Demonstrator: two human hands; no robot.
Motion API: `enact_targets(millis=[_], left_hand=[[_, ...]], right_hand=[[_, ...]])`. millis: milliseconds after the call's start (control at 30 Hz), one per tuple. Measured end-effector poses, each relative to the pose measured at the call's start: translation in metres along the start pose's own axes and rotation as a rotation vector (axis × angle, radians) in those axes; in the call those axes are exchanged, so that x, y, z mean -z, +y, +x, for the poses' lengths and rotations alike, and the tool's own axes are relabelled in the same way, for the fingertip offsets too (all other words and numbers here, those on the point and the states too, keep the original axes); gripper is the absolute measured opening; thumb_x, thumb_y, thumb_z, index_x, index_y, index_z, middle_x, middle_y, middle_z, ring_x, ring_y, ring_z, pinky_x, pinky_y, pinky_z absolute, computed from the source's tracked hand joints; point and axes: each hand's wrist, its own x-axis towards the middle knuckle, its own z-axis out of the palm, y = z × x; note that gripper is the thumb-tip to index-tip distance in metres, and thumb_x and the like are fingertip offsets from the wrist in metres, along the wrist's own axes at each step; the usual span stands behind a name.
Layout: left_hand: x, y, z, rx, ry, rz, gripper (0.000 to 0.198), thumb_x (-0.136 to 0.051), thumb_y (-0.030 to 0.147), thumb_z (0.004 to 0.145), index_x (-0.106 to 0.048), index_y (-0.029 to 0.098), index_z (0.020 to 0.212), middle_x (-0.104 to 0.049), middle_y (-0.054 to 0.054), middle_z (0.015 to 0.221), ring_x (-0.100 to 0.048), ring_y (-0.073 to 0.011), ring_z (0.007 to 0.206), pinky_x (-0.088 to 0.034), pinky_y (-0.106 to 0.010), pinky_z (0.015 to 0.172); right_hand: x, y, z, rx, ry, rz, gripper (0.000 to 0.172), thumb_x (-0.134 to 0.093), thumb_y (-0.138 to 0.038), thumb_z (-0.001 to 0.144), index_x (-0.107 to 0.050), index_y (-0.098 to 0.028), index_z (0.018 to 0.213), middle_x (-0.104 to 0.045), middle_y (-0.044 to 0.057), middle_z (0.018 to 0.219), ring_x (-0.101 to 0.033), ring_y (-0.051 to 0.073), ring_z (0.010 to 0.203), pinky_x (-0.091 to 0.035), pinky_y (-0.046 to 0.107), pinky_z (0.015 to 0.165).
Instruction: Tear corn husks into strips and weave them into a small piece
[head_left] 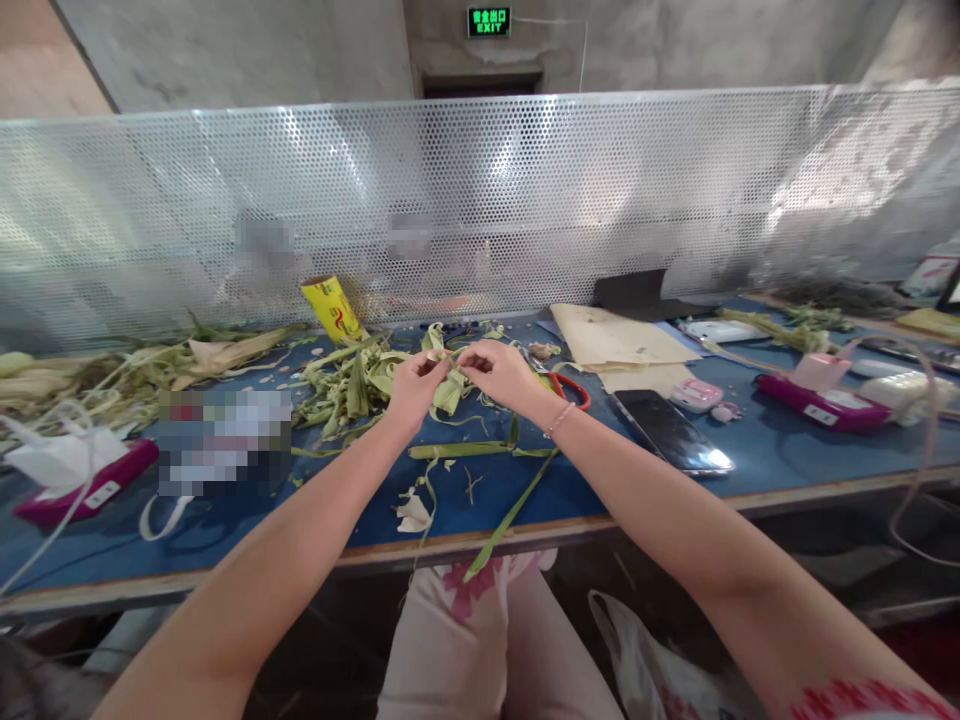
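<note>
Above the middle of the blue-topped table (300,515), my left hand (415,385) and my right hand (499,372) meet fingertip to fingertip, both pinched closed. Between them is a small piece of pale green leaf (450,366); its exact shape is hard to make out. A heap of curled green leaves (358,385) lies beside and behind my left hand. Close to my right wrist are the red handles of scissors (576,392), partly hidden. Nearer me lie a green stalk (461,451) and a long leaf strip (510,520) that hangs over the table edge.
A yellow tube (332,308) leans by the perforated metal screen (480,190). To the right are a black phone (671,430), brown paper (622,338), a pink case (697,395) and a magenta power strip (821,402). Another magenta strip (45,505) and dried leaves (225,358) lie left.
</note>
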Motion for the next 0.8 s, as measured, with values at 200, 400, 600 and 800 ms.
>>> enact_targets(millis=[200,400,600,800], left_hand=[[0.001,0.009,-0.003,-0.064,0.029,0.154,0.02,-0.058,0.031,0.066,-0.066,0.015,0.076,-0.06,0.0,0.065,-0.048,-0.0098,0.058,-0.039,-0.023,0.057],[0.002,0.013,-0.005,-0.123,0.034,0.234,0.016,-0.055,0.026,0.066,-0.066,0.015,0.072,-0.061,0.0,0.066,-0.048,-0.01,0.058,-0.039,-0.023,0.056],[0.0,0.012,-0.006,-0.135,0.04,0.176,0.018,-0.056,0.025,0.065,-0.067,0.015,0.075,-0.062,-0.001,0.068,-0.052,-0.0111,0.061,-0.04,-0.023,0.059],[-0.003,0.016,-0.008,-0.139,0.018,0.19,0.017,-0.054,0.023,0.066,-0.066,0.016,0.075,-0.063,-0.001,0.071,-0.054,-0.0111,0.061,-0.042,-0.023,0.058]], right_hand=[[0.006,-0.008,0.001,-0.064,0.075,0.17,0.007,-0.057,-0.019,0.071,-0.064,-0.018,0.073,-0.061,0.004,0.08,-0.057,0.012,0.074,-0.047,0.028,0.071],[0.005,-0.008,0.0,-0.157,-0.06,0.603,0.018,-0.048,-0.021,0.076,-0.064,-0.018,0.084,-0.065,0.004,0.086,-0.06,0.011,0.083,-0.048,0.03,0.081],[-0.001,-0.007,0.002,-0.214,0.011,0.494,0.012,-0.061,-0.025,0.068,-0.061,-0.018,0.078,-0.065,0.002,0.077,-0.06,0.011,0.073,-0.05,0.028,0.073],[-0.003,-0.006,0.001,-0.181,0.095,0.353,0.007,-0.062,-0.022,0.065,-0.058,-0.017,0.068,-0.062,0.001,0.069,-0.058,0.011,0.066,-0.048,0.027,0.067]])
